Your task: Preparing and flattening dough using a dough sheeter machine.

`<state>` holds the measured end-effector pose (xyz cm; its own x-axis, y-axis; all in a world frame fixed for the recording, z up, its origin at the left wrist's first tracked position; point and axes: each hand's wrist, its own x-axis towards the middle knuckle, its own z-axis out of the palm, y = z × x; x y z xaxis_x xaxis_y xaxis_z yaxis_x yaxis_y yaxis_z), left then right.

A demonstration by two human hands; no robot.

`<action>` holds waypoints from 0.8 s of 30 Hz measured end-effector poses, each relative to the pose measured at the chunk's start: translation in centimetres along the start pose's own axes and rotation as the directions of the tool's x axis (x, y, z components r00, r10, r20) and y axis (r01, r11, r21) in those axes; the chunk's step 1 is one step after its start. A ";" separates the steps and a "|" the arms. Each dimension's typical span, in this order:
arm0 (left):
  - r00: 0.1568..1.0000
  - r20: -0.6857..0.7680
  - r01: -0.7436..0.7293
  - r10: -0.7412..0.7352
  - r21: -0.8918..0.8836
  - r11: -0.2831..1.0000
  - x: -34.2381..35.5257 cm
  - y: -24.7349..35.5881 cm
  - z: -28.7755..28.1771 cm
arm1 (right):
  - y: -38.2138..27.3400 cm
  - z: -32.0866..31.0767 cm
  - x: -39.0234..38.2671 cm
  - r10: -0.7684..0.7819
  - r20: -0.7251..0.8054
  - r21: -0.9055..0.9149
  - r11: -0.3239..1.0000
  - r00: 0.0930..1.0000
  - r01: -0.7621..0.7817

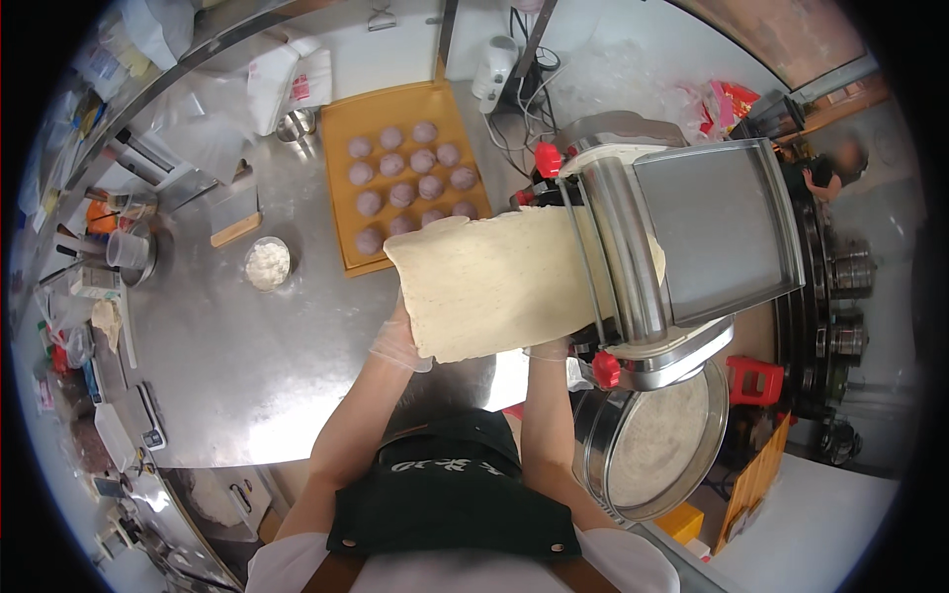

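A wide, pale dough sheet (494, 282) stretches from the rollers of a metal dough sheeter (633, 247) toward the left, over the edge of the tray. My left hand (398, 339), in a clear plastic glove, holds up the sheet's free end from below; its fingers are hidden under the dough. Close to the sheeter's near side, my right hand (550, 350) is under the sheet's near edge, also gloved and mostly covered. Its fingers do not show. Dough also peeks out past the roller, next to the sheeter's grey plate (717, 227).
Purple balls (401, 195) sit in rows on a golden tray (341, 119). Left of it are a bowl of white flour (267, 265) and a scraper with a wooden handle (235, 229). A large round sieve (657, 445) stands below the sheeter. Another person (835, 168) is at far right.
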<state>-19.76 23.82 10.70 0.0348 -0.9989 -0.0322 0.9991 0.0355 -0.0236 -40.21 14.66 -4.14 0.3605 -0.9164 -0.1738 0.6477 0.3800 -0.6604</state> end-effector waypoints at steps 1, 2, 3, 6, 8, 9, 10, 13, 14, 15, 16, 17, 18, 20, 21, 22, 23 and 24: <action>0.998 -0.055 0.016 -0.015 0.022 1.000 -0.4 0.5 0.3 | -0.6 -0.8 -1.0 -0.020 -0.008 -0.052 0.998 1.000 0.020; 0.999 -0.052 0.017 -0.016 0.021 1.000 -0.4 0.6 -0.1 | -1.1 -1.1 -0.6 -0.049 -0.018 -0.104 0.993 0.999 0.047; 0.999 -0.027 0.017 -0.018 -0.029 0.999 -0.3 0.6 -1.0 | -2.2 -1.5 -0.1 -0.079 -0.026 -0.157 0.985 0.997 0.074; 1.000 -0.021 0.017 -0.019 -0.061 0.998 0.0 1.3 -2.6 | -2.1 -2.3 -1.2 -0.154 -0.041 -0.306 0.942 0.987 0.135; 0.998 -0.054 0.026 -0.027 -0.029 0.999 -0.6 1.6 -3.8 | -1.8 -1.1 -1.6 -0.140 -0.064 -0.234 0.965 0.988 0.121; 0.997 -0.072 0.026 -0.027 -0.011 1.000 -0.8 2.0 -4.3 | -1.6 -0.3 -1.7 -0.125 -0.082 -0.160 0.981 0.989 0.110; 0.995 -0.083 0.046 -0.046 0.002 0.999 -0.9 2.0 -4.7 | -1.7 -1.5 -1.7 -0.134 -0.090 -0.162 0.980 0.987 0.119; 0.986 -0.122 0.115 -0.109 0.040 0.993 -0.5 2.2 -6.1 | -1.7 -5.4 -2.0 -0.178 -0.152 -0.276 0.952 0.972 0.131; 0.987 -0.150 0.073 -0.063 0.064 0.995 -0.5 4.0 -6.5 | -1.0 -2.6 -2.0 -0.124 -0.103 -0.221 0.970 0.987 0.099; 0.983 -0.169 0.081 -0.068 0.075 0.994 -1.7 4.0 -7.3 | -1.2 -1.4 -2.4 -0.111 -0.083 -0.177 0.980 0.990 0.095; 0.981 -0.182 0.091 -0.074 0.086 0.992 -2.2 4.2 -7.7 | -1.3 -1.7 -2.5 -0.111 -0.084 -0.181 0.979 0.990 0.094; 0.977 -0.197 0.098 -0.077 0.097 0.990 -2.7 4.4 -8.1 | -1.4 -1.9 -2.5 -0.094 -0.080 -0.130 0.988 0.992 0.083; 0.974 -0.212 0.103 -0.078 0.108 0.989 -2.6 4.5 -8.5 | -1.3 -2.1 -2.6 -0.074 -0.075 -0.079 0.995 0.994 0.068; 0.966 -0.256 0.078 -0.042 0.130 0.989 -3.8 5.4 -9.5 | -0.7 -1.1 -3.5 -0.067 -0.056 -0.218 0.974 0.996 0.053; 0.960 -0.280 0.060 -0.019 0.141 0.988 -4.7 5.6 -10.0 | -0.4 -0.6 -4.3 -0.078 -0.039 -0.349 0.935 0.996 0.060; 0.953 -0.303 0.039 0.009 0.153 0.987 -6.3 5.8 -10.5 | -0.1 0.4 -5.0 -0.085 -0.012 -0.472 0.879 0.996 0.069; 0.944 -0.329 0.020 0.036 0.168 0.986 -7.9 6.2 -11.2 | 0.4 1.8 -5.8 -0.089 0.018 -0.583 0.808 0.996 0.083; 0.933 -0.354 0.000 0.066 0.183 0.983 -11.1 6.8 -11.8 | 0.8 3.3 -6.3 -0.089 0.054 -0.682 0.724 0.995 0.102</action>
<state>-13.62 35.52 -0.90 0.0899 -0.9184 -0.3853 0.9867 0.0297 0.1595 -39.74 21.17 -1.20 0.3372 -0.9385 -0.0746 0.0480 0.0962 -0.9942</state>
